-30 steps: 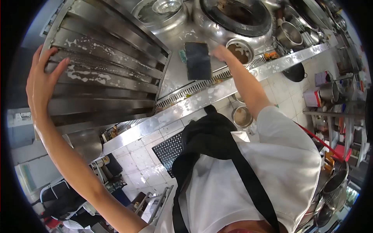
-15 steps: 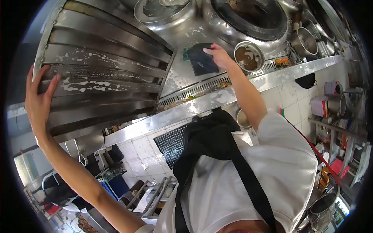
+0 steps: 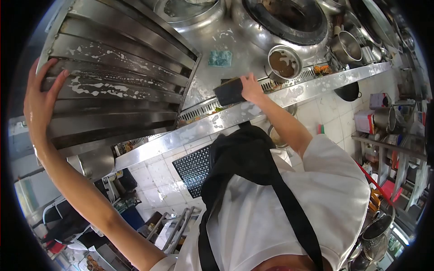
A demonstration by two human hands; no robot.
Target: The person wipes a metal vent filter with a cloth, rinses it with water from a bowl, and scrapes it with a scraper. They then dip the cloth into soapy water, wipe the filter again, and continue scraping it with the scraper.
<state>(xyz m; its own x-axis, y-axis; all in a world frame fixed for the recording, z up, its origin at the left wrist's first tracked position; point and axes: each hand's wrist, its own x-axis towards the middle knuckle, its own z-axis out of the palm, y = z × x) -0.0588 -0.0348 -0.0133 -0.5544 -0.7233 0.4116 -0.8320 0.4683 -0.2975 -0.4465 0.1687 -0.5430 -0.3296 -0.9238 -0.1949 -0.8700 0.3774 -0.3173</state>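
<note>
My left hand (image 3: 40, 101) grips the left edge of a large ribbed metal panel (image 3: 117, 106), its fingers behind the rim and the thumb over the front. Streaks of white suds lie across the panel's slats, and it leans on the steel counter. In my right hand (image 3: 253, 89) is a dark flat rectangular piece (image 3: 229, 92), pinched at its right end. It is over the slotted drain channel (image 3: 199, 112) near the counter's front edge. A green scouring pad (image 3: 220, 58) rests on the counter behind it, apart from the hand.
A metal pot of brown, foamy liquid (image 3: 284, 63) stands right of my right hand. Behind it is a big round wok burner (image 3: 289, 20). Orange food scraps (image 3: 323, 70) lie along the drain channel. More pots (image 3: 347, 47) stand farther right. A black mat (image 3: 193, 169) lies on the tiled floor.
My right hand has moved toward me with the dark piece, from beside the green scouring pad to over the drain channel, leaving the pad uncovered. My left hand keeps its hold on the panel.
</note>
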